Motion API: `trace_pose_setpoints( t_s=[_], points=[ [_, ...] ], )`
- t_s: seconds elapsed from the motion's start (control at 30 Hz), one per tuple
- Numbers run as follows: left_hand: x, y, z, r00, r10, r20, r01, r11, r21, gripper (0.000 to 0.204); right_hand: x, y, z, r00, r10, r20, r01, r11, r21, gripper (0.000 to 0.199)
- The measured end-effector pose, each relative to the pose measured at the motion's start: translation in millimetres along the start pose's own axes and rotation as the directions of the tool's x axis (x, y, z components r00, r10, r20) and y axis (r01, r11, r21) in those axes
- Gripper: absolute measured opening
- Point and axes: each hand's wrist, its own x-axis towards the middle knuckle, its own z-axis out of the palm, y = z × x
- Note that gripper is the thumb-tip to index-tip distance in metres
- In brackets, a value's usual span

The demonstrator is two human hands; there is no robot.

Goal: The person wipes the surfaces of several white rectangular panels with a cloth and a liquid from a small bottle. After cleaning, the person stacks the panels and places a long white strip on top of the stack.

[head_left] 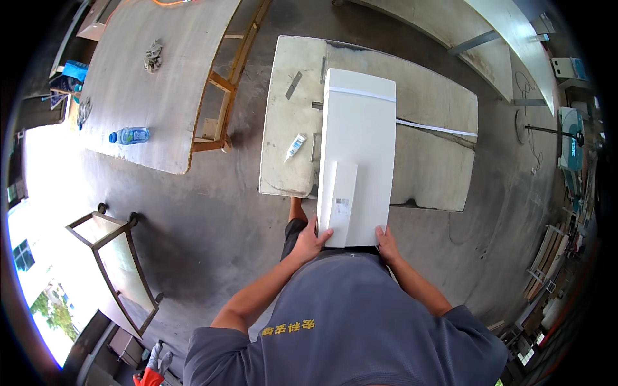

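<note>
A long, flat white box or panel (373, 148) lies over the worktable (434, 167), its near end sticking out past the table edge toward my body. On its near left part rests a narrower white box (342, 180) with a printed label. My left hand (311, 240) grips the near left corner, thumb on the narrow box's end. At the near right corner, my right hand (387, 246) is closed on the long white panel, thumb on top. Fingers underneath are hidden. A white tube (295, 147) and a flat grey metal piece (293, 85) lie on the table to the left.
A white strip (438, 127) runs rightward across the worktable. Another table (164, 83) at left carries a blue bottle (129, 136) and grey gloves (153, 56). A wheeled frame cart (125, 264) stands lower left. White benches (476, 58) are at the far right.
</note>
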Motion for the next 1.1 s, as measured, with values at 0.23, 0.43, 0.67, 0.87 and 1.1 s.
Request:
trace_pose_setpoints(
  t_s=[0.23,0.43,0.67,0.87,1.1],
  points=[
    [82.8,57.8,-53.6,1.0,0.024,0.017,-0.026,0.991,0.134,0.066,74.9,-86.1,26.2,0.998,-0.045,-0.039,0.046,0.999,0.001,0.065],
    [102.4,96.0,-67.1,0.86,0.441,-0.256,-0.219,0.773,0.595,0.083,143.0,-161.3,24.6,0.936,-0.351,-0.01,0.252,0.691,-0.678,0.066],
    [137.1,90.0,-67.8,0.898,0.436,-0.056,-0.348,0.784,0.514,0.1,181.9,-189.9,50.7,0.946,-0.319,-0.063,0.312,0.945,-0.102,0.054],
    [139.9,84.8,-64.7,0.889,0.452,-0.071,-0.368,0.799,0.475,0.104,191.1,-179.9,43.8,0.928,-0.369,-0.05,0.367,0.929,-0.048,0.052],
    [129.6,87.3,-63.0,0.846,0.521,-0.115,-0.358,0.714,0.601,0.108,208.0,-195.2,-10.8,0.935,-0.351,-0.041,0.349,0.936,-0.045,0.049]
  ],
)
